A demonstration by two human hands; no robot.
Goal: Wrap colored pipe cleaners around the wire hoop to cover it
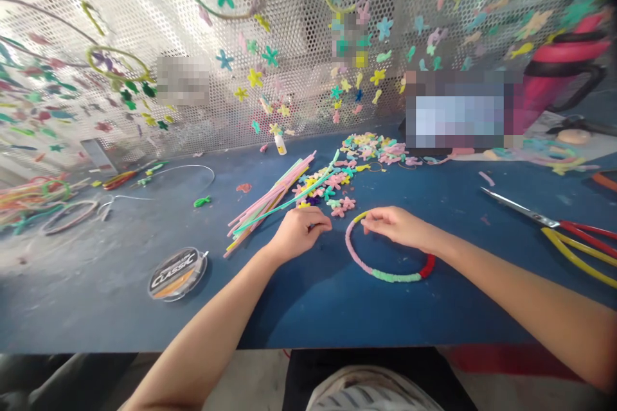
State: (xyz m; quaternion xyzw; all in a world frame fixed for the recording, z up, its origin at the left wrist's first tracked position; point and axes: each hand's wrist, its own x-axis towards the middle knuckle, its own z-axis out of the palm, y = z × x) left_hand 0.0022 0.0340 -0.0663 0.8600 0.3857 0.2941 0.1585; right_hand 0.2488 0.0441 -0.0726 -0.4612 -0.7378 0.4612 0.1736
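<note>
A fuzzy ring (395,277) with yellow, pink, mint and red sections lies on the blue table. My right hand (398,226) is at its upper edge, with the fingertips pinched at the yellow section; part of the ring is hidden under the hand and wrist. To the left of the ring, my left hand (301,231) is closed, thumb and fingers together, and anything between them is too small to make out. Just beyond it lie a bundle of pastel pipe cleaners (270,196) and a pile of small fuzzy flowers (337,180).
A clear line spool (177,274) is at the left, and open scissors (549,221) lie at the right. Behind stand a small white bottle (280,145), a pink tumbler (554,70) and a perforated metal panel (299,19) hung with fuzzy flowers.
</note>
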